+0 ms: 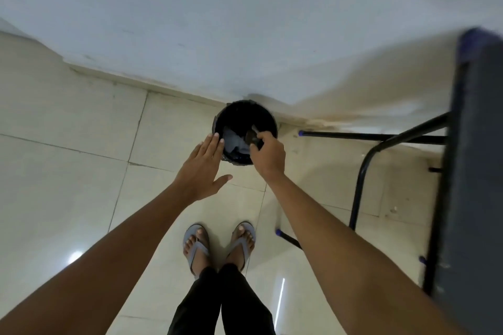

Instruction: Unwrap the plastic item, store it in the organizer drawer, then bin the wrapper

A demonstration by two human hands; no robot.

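Observation:
A round black bin (239, 111) stands on the tiled floor against the wall, straight below me. My right hand (269, 156) hovers over its right rim, fingers pinched on a small crumpled clear wrapper (251, 134) held above the opening. My left hand (204, 168) is spread flat and holds nothing, its fingertips at the bin's left rim. Grey-blue scraps (234, 141) lie inside the bin. The plastic item and the organizer drawer are out of view.
A dark table (473, 171) with black metal legs (362, 171) stands close on the right, its feet near the bin. My feet in grey sandals (217, 245) stand on cream tiles just before the bin. The pale wall (217, 22) rises right behind it.

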